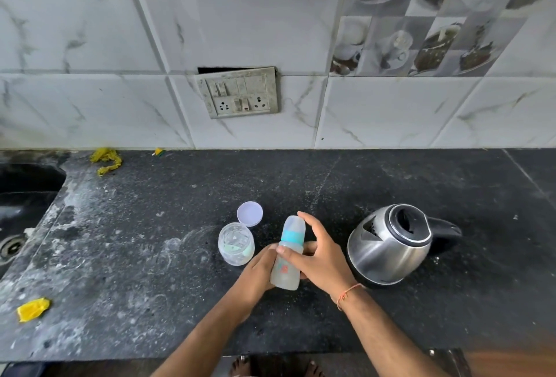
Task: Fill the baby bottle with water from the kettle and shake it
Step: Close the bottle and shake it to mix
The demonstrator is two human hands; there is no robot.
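Observation:
A clear baby bottle [287,268] with a teal collar and a cap on top stands upright on the black counter. My left hand [258,271] wraps round its lower body from the left. From the right, my right hand [316,253] reaches across the bottle with its thumb on the body and its index finger raised beside the cap. The steel kettle [388,244] stands to the right of the bottle, lid open, black handle pointing right.
A small clear plastic jar [236,244] stands left of the bottle, its pale round lid [249,213] lying behind it. A sink [21,211] lies at far left. Yellow scraps [32,309] lie on the counter [150,256]. A switchboard [237,92] is on the tiled wall.

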